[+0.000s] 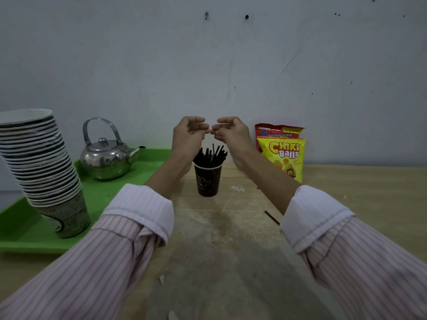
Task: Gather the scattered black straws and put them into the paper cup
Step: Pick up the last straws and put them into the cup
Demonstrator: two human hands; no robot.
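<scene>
A dark paper cup stands on the wooden table near the wall, with several black straws sticking up out of it. My left hand and my right hand hover just above the straw tips, fingers curled and fingertips nearly touching each other. Neither hand holds anything that I can see. One loose black straw lies on the table at the right, partly hidden under my right forearm.
A green tray at the left carries a tall leaning stack of paper cups and a steel kettle. Two snack bags lean against the wall right of the cup. Small paper scraps lie on the table.
</scene>
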